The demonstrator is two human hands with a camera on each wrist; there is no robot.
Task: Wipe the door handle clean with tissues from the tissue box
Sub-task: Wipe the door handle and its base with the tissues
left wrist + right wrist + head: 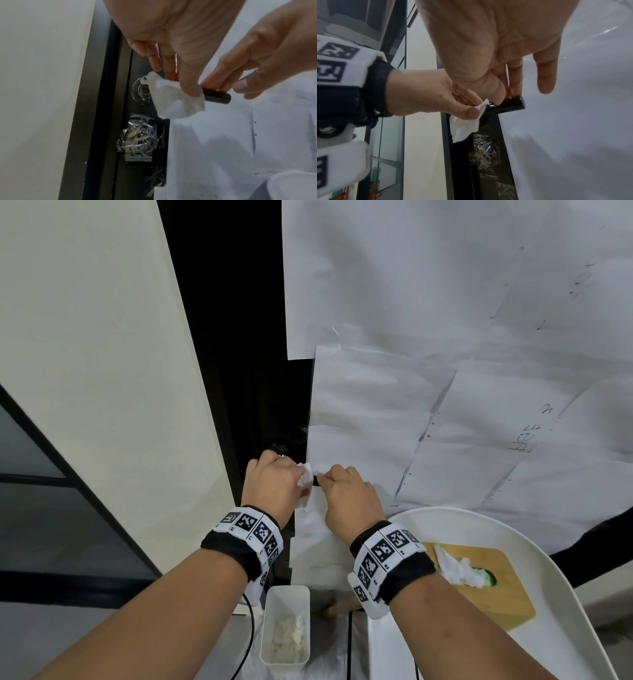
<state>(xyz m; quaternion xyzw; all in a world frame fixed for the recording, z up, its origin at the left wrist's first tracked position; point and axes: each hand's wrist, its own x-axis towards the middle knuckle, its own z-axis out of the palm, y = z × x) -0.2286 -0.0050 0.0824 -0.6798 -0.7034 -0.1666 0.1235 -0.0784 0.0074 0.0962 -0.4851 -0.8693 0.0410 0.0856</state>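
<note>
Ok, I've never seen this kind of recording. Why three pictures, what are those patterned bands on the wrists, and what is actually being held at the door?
There is no machine here: a person works with bare hands. The big picture comes from a camera on the head, looking down; the other two come from cameras strapped to each wrist, looking along the fingers. The checkered wristbands are part of that rig.

The left hand pinches a white tissue against the black door handle. The right hand holds the handle's free end between thumb and fingers. The door is covered with taped paper sheets.

Lower right, a white chair carries the wooden-topped tissue box. Below the hands stands a small white bin that seems to hold crumpled tissues.
</note>
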